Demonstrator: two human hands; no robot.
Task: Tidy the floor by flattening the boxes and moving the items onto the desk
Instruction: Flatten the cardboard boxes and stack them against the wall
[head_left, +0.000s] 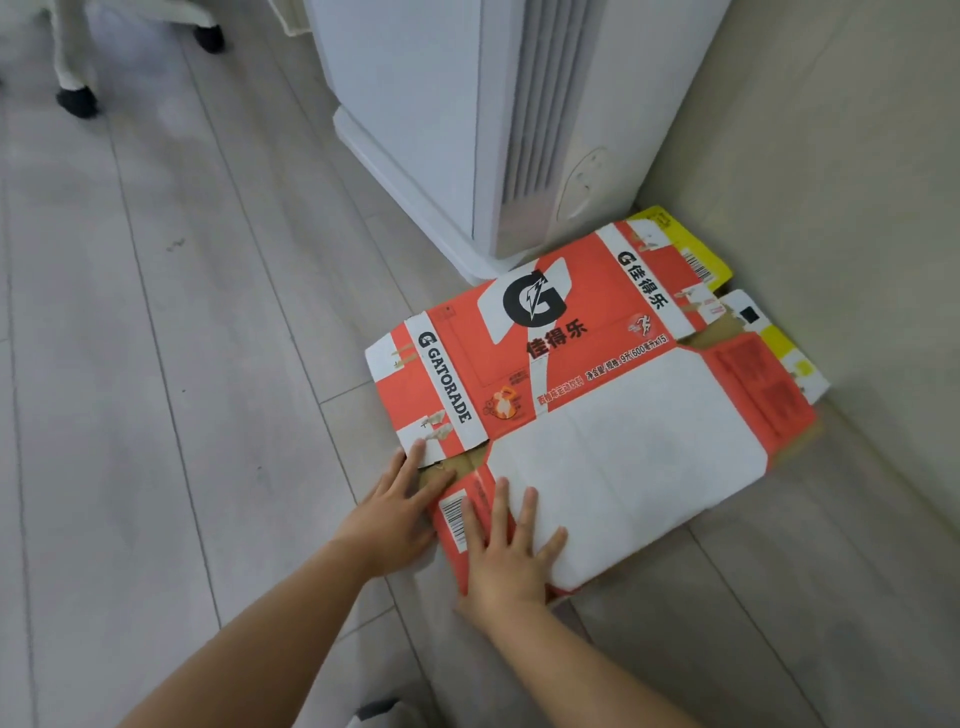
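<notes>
Gatorade box (597, 395), orange and white, is lying flattened on the wooden floor (156, 364) in the middle right of the frame. Its far end is reaching toward the wall (831, 208), and its upper edge is sitting just beside the base of a white tower appliance (441, 130). We are laying both hands on its near-left corner. Our right hand (506, 561) is lying flat across the orange strip and the white panel, fingers spread and straight, so its grip is wide and holding nothing. Our left hand (395, 514) is resting at the box's left edge, partly over the floor. Its fingers are stretching forward with the tips touching a white flap, and its grip is likewise wide, with nothing pinched. A barcode (453, 519) is showing between the two hands. A piece of yellow cardboard (711, 254) is peeking out from under the box's far right end, close against the wall. In the upper left of the frame, two black casters (78, 98) on white legs are standing on the floor, well apart from the box.
</notes>
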